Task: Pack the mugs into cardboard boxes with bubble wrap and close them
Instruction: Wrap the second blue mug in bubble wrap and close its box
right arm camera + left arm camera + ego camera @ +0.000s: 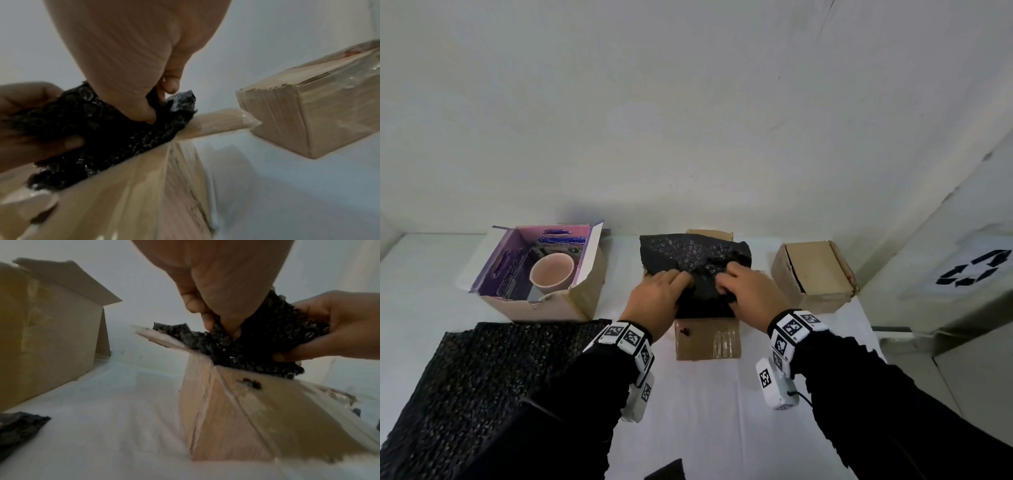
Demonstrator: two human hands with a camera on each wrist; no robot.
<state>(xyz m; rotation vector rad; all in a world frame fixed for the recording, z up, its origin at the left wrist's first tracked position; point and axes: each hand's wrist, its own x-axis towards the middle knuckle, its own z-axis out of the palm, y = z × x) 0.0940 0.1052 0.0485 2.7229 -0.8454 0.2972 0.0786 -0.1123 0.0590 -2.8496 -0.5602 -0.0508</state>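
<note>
A crumpled bundle of black bubble wrap (695, 260) sits in the top of the middle cardboard box (709, 339), whose front flap hangs open toward me. My left hand (678, 279) grips the bundle's left side, and its fingers (222, 321) dig into the wrap (257, 340). My right hand (724, 284) grips the right side, with the thumb (148, 110) pushed into the wrap (102, 126). Whatever the wrap covers is hidden. A pink mug (553, 274) stands in the open, purple-lined box (578, 301) at the left.
A shut cardboard box (815, 270) stands to the right of the middle box. A large flat sheet of black bubble wrap (482, 377) lies at the front left of the white table. A grey bin with a recycling symbol (969, 274) stands beyond the table's right edge.
</note>
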